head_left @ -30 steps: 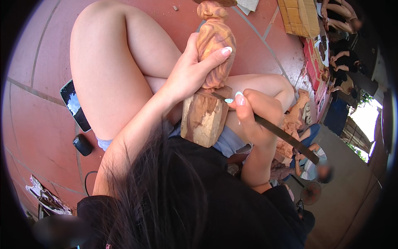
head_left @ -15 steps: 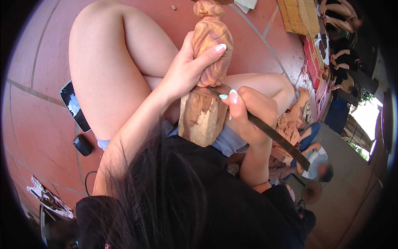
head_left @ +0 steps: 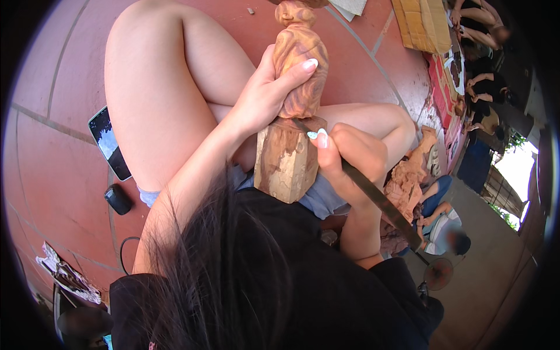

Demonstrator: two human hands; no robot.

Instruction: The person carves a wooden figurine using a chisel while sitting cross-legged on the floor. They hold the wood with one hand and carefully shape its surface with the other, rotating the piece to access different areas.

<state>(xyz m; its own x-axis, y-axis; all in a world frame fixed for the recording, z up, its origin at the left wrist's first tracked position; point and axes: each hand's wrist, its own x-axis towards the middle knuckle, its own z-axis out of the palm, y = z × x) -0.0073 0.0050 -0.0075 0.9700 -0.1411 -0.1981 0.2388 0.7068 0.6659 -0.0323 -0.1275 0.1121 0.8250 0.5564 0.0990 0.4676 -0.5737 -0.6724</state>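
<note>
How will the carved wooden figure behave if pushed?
The carved figure looks like wood, so it's probably stiff. Its block base has flat sides, so it seems unlikely to roll freely. The narrow neck may be a weak spot if knocked.

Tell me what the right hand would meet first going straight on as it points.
Probably the base: the right hand holds a tool whose tip seems to reach its top. Depth is unclear.
</note>
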